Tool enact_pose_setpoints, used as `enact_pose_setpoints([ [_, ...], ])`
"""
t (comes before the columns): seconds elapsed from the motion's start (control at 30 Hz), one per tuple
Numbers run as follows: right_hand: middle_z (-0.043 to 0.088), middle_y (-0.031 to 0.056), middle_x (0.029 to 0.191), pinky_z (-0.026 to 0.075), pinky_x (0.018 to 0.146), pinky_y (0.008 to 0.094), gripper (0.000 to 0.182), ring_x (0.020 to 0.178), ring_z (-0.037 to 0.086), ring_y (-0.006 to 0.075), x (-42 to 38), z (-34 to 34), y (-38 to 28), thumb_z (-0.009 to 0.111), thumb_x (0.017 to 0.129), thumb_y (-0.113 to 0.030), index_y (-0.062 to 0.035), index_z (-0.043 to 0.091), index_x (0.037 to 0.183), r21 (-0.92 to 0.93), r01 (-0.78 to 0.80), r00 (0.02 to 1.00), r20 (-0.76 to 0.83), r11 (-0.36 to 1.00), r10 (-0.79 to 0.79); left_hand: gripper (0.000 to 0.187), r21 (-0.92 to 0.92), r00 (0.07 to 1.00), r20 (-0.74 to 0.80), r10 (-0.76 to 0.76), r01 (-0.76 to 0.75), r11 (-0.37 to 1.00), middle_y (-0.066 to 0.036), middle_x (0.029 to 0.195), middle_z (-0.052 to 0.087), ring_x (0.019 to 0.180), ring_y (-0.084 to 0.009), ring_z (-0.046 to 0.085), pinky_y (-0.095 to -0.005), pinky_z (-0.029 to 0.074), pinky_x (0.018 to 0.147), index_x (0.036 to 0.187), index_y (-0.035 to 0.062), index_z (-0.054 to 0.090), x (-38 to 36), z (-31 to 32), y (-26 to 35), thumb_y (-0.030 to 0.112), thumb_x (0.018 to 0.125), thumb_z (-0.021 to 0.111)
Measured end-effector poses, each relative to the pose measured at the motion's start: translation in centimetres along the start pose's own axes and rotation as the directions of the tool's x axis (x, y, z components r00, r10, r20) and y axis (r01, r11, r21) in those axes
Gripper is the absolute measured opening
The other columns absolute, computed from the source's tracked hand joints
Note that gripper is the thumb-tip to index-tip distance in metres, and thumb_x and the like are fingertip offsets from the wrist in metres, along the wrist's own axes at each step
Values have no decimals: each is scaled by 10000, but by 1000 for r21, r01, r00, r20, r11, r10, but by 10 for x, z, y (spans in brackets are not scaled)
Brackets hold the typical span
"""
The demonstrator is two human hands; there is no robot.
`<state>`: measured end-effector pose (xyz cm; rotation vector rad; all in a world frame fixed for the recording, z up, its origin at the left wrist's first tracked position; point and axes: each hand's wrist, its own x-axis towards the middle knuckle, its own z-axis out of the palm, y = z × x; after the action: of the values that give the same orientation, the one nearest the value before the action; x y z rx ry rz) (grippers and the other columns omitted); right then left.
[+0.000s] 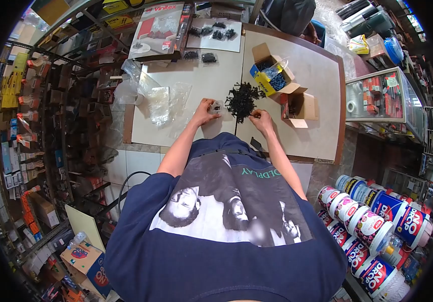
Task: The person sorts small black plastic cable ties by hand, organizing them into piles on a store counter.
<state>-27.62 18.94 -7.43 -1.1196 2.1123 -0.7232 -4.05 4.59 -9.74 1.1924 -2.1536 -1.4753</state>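
"What does the heap (pixel 241 100) look like?"
"Black, thin, spiky pieces, loosely tangled; screws, probably, though they're small from here. It's on the surface (pixel 322 136), at twelve o'clock."
"And around it?"
"At half past eight, the left hand (pixel 205 111), fingers clamped on a small clear bag (pixel 217 107). At half past four, the right hand (pixel 262 121) is by its edge; I can't tell whether those fingers grip a piece. At two o'clock, an open yellow box (pixel 263 83)."

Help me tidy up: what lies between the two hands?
Head view: a small bag in the left hand, then a heap of black bits.
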Motion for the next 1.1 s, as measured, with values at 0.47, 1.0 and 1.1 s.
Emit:
enact_pose_setpoints([
  [0.47,622,47,733,458,654,241,240,699,571,105,22,-10,-75,713,723,-202,-13,623,839,383,19,991,113,923,-67,618,6,999,40,-24,24,1000,-107,1139,443,1006,-245,517,-325,442,892,1141,53,510,0,-1,0,190,615,804],
  [1.0,651,128,819,484,716,314,279,759,621,210,26,-12,-22,670,744,-238,-6,633,895,139,-96,995,45,986,91,601,3,1000,30,8,-8,1000,-105,1125,446,995,-233,518,-312,450,866,1137,42,514,1,-1,-4,166,622,796],
  [1.1,657,144,856,490,738,338,320,815,634,236,19,-8,-2,697,716,-258,-8,632,906,127,-156,988,15,980,155,600,15,999,30,11,-12,1000,-101,1121,447,984,-232,522,-310,452,866,1135,41,517,2,0,-7,161,619,798],
])
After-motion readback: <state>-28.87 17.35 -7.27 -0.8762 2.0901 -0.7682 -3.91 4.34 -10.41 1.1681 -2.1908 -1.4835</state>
